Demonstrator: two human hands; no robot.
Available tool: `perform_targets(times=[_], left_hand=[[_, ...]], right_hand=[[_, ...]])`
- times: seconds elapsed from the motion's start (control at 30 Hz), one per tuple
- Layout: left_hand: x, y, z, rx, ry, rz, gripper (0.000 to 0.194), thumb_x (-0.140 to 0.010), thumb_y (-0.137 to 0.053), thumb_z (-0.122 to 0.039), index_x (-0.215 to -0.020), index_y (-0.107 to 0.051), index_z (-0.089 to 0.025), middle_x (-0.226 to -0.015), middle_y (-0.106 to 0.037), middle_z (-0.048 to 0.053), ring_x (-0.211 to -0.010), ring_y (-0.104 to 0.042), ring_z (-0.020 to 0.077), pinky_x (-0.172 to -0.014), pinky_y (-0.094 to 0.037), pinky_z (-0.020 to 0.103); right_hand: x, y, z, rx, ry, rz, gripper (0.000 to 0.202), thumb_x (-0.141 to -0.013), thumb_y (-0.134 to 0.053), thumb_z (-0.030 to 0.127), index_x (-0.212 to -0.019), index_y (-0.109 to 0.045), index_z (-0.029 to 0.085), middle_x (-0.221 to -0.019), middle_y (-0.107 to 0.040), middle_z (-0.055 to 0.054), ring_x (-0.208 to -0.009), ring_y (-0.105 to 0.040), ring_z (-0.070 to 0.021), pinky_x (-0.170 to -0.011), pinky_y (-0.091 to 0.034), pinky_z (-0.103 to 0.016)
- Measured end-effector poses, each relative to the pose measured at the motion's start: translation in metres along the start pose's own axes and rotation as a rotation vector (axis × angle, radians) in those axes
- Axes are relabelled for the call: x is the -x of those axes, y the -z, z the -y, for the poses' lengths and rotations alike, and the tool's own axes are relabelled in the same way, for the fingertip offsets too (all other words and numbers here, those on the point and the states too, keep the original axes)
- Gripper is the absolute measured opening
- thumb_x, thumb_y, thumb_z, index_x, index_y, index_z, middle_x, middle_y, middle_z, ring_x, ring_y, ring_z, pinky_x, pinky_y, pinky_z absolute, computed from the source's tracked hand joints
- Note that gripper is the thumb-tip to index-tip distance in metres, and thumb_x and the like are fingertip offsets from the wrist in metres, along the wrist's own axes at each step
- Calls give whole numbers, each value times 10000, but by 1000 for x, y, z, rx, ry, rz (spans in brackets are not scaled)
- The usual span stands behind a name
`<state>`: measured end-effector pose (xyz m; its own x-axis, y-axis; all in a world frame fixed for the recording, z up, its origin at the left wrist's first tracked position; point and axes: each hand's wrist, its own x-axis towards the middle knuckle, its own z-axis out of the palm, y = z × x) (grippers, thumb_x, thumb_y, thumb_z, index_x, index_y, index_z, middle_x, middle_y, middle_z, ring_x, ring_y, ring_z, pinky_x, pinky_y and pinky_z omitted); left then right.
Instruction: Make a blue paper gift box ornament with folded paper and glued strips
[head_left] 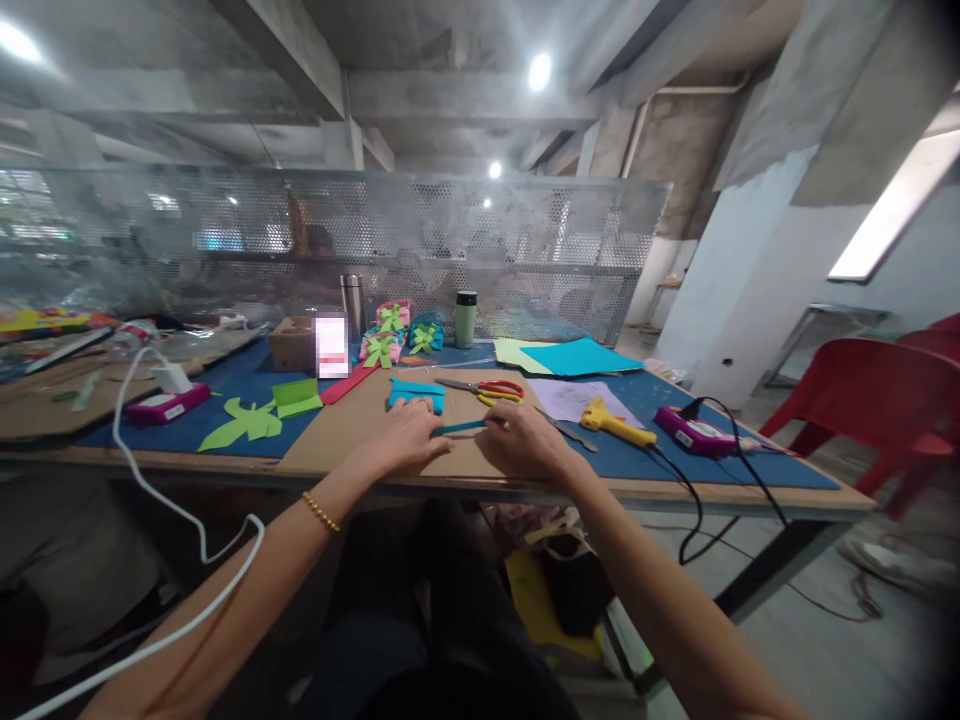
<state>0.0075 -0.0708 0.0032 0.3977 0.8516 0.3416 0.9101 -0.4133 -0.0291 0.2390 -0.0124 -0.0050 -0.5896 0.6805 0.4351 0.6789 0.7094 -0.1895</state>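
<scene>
A narrow blue paper strip lies across the brown cardboard sheet in front of me. My right hand is closed, its fingers pinching the strip's right end. At the other end, my left hand rests palm down with fingers stretched out, by the strip's left end. Its fingertips reach the near edge of a folded blue paper piece. Just beyond my hands are scissors with red and yellow handles. What lies under my left palm is hidden.
Right of my hands lie a yellow glue gun, a purple power box and a lilac sheet. Blue sheets lie behind. Green paper cut-outs are at left. A green tumbler stands at the back. A white cable crosses my left arm.
</scene>
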Motion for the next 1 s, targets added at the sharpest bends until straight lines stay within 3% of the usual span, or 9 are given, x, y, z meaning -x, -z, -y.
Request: perform_targets(times=[0.1,0.23,0.3,0.4,0.5,0.57,0.67,0.87,1.0], left_hand=[[-7,0,-3,253,100,5,305,-908,-527,-297,-736,-732,-150,-784,-683,93,-799,-613,214,-735,-418,319],[4,1,-4,907,304,186,234,-834,-578,-296,-732,-696,-122,-557,-600,10,-465,-517,114,-504,-374,239],[16,4,-6,1133,332,250,267,-816,-608,-343,-770,-709,-101,-545,-604,4,-396,-481,81,-460,-357,216],[33,7,-13,1288,339,242,314,-802,-643,-399,-789,-712,-92,-574,-637,15,-389,-501,61,-441,-348,188],[42,5,-24,1364,393,209,348,-794,-662,-442,-803,-694,-96,-577,-637,9,-385,-521,67,-418,-348,179],[44,2,-30,1404,402,204,364,-787,-674,-457,-812,-685,-94,-581,-641,13,-388,-545,77,-420,-367,180],[46,-3,-34,1475,393,246,396,-777,-696,-481,-838,-675,-90,-587,-655,26,-401,-593,108,-420,-390,187],[57,-2,-29,1650,292,425,450,-795,-699,-534,-871,-662,-92,-568,-661,34,-396,-607,119,-403,-382,177],[57,4,-35,1596,296,413,495,-815,-680,-542,-1062,-620,-117,-589,-687,35,-422,-633,150,-417,-427,198]], right_hand=[[-5,1,-8,-319,-34,-22,158,-872,-604,285,-850,-711,172,-713,-668,-17,-680,-599,-153,-657,-439,-265],[-2,7,-1,-805,-150,-74,331,-763,-727,474,-709,-647,157,-553,-585,18,-509,-523,-113,-522,-417,-237],[3,9,8,-1002,-216,-157,403,-741,-750,537,-674,-612,165,-552,-579,16,-494,-514,-104,-505,-426,-235],[12,6,23,-1210,-318,-215,465,-798,-668,638,-780,-643,174,-660,-639,-17,-543,-567,-118,-518,-464,-240],[18,-1,39,-1207,-350,-115,525,-860,-531,703,-789,-653,198,-724,-677,-42,-592,-605,-141,-554,-492,-259],[19,-5,47,-1093,-336,-76,480,-841,-576,668,-697,-628,214,-649,-643,-17,-566,-574,-138,-550,-467,-253],[18,-9,55,-961,-330,-119,409,-763,-683,575,-593,-582,218,-547,-566,18,-526,-511,-126,-531,-417,-245],[19,-7,57,-1000,-274,-131,386,-717,-704,543,-579,-590,202,-558,-575,18,-559,-499,-124,-549,-406,-242],[20,-1,61,-959,-236,-132,426,-727,-698,570,-566,-565,199,-531,-543,27,-528,-475,-114,-525,-380,-239]])
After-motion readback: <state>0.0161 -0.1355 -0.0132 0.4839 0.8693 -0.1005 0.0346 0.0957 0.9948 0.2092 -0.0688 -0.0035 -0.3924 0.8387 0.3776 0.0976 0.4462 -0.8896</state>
